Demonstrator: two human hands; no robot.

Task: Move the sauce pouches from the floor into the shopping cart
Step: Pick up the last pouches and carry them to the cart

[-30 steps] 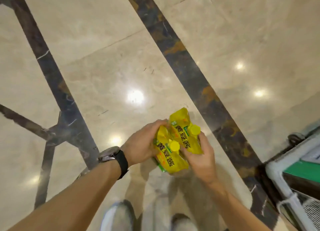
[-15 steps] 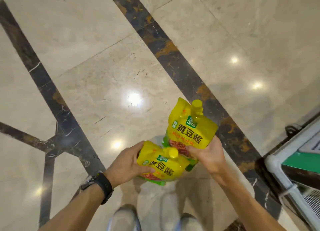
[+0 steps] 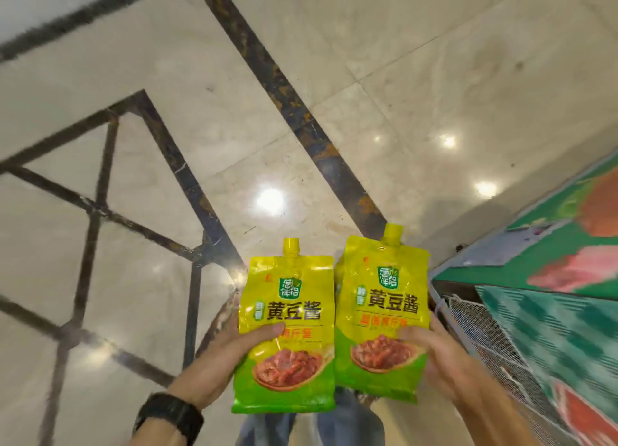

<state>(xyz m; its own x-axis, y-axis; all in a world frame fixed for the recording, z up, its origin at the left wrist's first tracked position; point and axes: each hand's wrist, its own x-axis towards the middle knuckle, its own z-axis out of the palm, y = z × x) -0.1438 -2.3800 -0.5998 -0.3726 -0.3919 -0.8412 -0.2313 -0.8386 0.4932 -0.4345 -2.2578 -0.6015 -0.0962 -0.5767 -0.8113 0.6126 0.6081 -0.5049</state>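
Observation:
Two yellow-and-green sauce pouches with yellow caps stand upright side by side in front of me, above the floor. My left hand [image 3: 220, 362] grips the left pouch [image 3: 287, 305] by its lower left edge, thumb across the front. My right hand [image 3: 441, 362] holds the right pouch [image 3: 384, 291] by its lower right edge. The shopping cart [image 3: 485, 328] is at the lower right, its wire mesh side just right of my right hand. A green printed panel lies in or on it.
A glossy beige marble floor [image 3: 434, 77] with dark inlay stripes spreads ahead and to the left, with ceiling lights reflected in it. My jeans [image 3: 347, 422] show below the pouches. A black watch [image 3: 170, 415] is on my left wrist.
Both pouches have come up from low over the floor to upright, side by side and apart. The view has swung right, so more of the cart shows.

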